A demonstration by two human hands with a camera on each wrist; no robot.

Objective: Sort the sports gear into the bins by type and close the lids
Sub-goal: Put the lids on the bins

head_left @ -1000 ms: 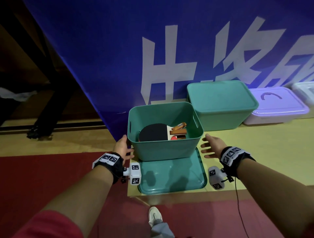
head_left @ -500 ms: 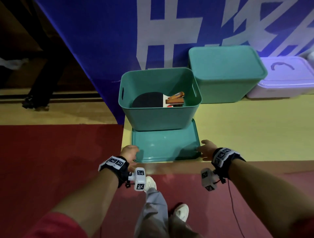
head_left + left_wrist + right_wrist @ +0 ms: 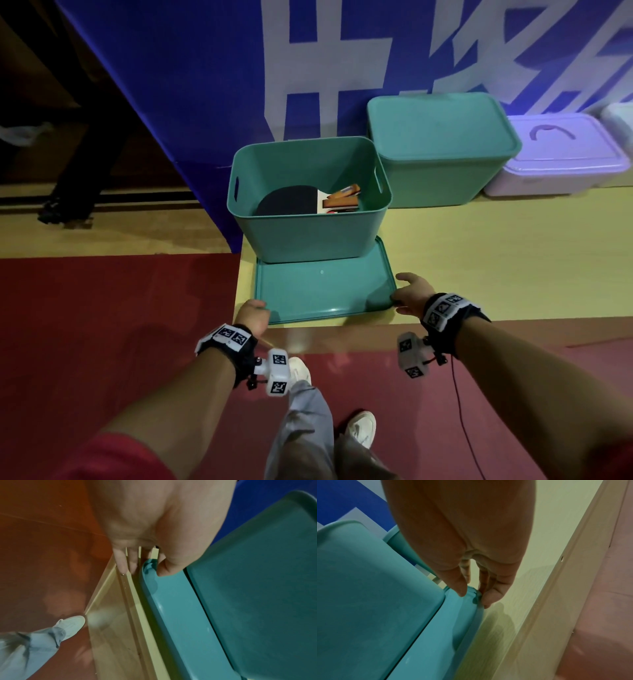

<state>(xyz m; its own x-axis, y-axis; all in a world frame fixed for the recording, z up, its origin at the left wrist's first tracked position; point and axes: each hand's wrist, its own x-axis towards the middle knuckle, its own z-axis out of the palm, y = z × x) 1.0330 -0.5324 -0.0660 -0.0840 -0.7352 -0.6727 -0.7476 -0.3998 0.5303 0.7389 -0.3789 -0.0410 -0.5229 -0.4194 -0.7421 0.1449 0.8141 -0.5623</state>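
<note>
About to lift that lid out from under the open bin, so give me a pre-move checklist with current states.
1. Left hand pinches near-left corner of teal lid: ok.
2. Right hand grips near-right corner: ok.
3. Lid free to lift: not ok, open teal bin stands on its far edge.
4. Table tennis paddles inside bin: ok.
5. Paddles below rim: ok.
6. Neighbouring teal bin lidded: ok.

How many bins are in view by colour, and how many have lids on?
Teal bins: 2, the open teal bin with paddles inside, its teal lid under it on the floor, and the closed teal bin.
Purple bins: 1, the purple bin, lid on.
White bins: 1, the white bin, cut off at the edge, lid state unclear.
Total: 4 bins, 2 plainly lidded.
</note>
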